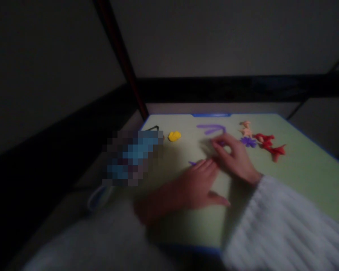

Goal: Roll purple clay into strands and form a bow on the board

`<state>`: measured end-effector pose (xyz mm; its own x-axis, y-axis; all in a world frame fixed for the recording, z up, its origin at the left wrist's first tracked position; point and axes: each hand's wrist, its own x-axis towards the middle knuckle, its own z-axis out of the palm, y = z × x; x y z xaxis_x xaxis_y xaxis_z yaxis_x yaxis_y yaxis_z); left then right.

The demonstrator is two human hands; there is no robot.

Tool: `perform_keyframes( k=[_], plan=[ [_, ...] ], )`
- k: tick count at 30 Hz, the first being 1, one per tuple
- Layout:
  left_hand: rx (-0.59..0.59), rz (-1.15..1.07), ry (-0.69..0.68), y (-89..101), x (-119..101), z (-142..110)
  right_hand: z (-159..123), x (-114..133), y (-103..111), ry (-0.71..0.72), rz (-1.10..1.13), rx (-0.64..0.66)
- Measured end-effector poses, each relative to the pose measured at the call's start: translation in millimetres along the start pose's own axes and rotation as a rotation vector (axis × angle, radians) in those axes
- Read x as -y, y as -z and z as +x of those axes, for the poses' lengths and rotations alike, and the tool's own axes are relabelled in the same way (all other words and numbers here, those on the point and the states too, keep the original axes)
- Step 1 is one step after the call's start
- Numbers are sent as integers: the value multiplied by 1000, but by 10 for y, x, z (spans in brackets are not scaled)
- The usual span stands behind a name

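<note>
My left hand (199,184) lies flat and palm down on the pale board (183,226), its fingers together and its thumb stretched to the right. From under its fingertips pokes the pointed end of a purple clay piece (192,163). Just beyond, my right hand (234,158) bends its thumb and index finger into a pinch; what sits between the tips is too blurred to make out, though a bit of purple (222,143) shows by them. Thin purple clay strips (210,128) lie on the board behind the right hand, one end reaching close to its knuckles.
Right of my hands are a purple flower-like clay piece (248,142), peach clay pieces (246,131) and red clay pieces (271,146). A yellow clay lump (174,136) is at the back left. A pixelated blue object (138,152) covers the left edge. The board has a blue rim (211,114).
</note>
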<state>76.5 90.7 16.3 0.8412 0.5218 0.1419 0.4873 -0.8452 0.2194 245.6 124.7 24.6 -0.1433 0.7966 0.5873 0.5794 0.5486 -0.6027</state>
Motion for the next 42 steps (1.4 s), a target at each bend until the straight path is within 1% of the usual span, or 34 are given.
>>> perform_keyframes(
  k=[4, 7, 9, 13, 15, 16, 17, 18, 20, 21, 22, 23, 25, 26, 28, 31, 34, 36, 38, 42],
  plan=[
    [30, -33, -10, 24, 35, -14, -3, -6, -2, 11, 7, 8],
    [-10, -31, -1, 10, 107, 78, 0, -6, 3, 14, 5, 14],
    [-22, -37, -11, -12, 119, 106, 2, -7, 5, 12, -2, 15],
    [26, -88, -8, 4, 56, -17, 3, -20, -1, -2, -5, 8],
    [48, -162, -35, 71, 76, -96, 2, -25, 0, -5, -5, 8],
    [32, -219, -42, 115, 117, -120, 1, -24, 3, -3, -7, 5],
    [-10, -283, -40, 160, 180, -130, 0, -18, 8, 0, -10, 1],
    [-97, -342, 3, 202, 260, -128, -4, -7, 13, 2, -13, -5],
    [-351, -421, 167, 253, 447, -102, -18, 23, 19, 11, -16, 17],
    [-424, -449, 229, 258, 535, -85, -30, 38, 15, 19, -16, 51],
    [-439, -481, 298, 249, 610, -70, -46, 51, 3, 33, -20, 102],
    [-416, -514, 384, 230, 666, -57, -66, 59, -17, 50, -29, 160],
    [-346, -552, 483, 181, 716, -40, -110, 54, -78, 92, -60, 279],
    [-320, -553, 504, 160, 716, -35, -131, 43, -115, 111, -72, 323],
    [-298, -532, 495, 138, 690, -29, -159, 13, -181, 135, -66, 371],
    [-272, -570, 462, 142, 657, -27, -160, 1, -213, 119, 17, 362],
    [-229, -784, 461, 152, 656, -29, -135, 56, -163, -8, 84, 331],
    [-242, -930, 497, 157, 647, -27, -121, 106, -119, -67, 116, 304],
    [-284, -1037, 535, 171, 618, -22, -113, 147, -88, -45, 155, 288],
    [-318, -1236, 561, 217, 524, -14, -102, 190, -58, 72, 206, 243]
  ],
)
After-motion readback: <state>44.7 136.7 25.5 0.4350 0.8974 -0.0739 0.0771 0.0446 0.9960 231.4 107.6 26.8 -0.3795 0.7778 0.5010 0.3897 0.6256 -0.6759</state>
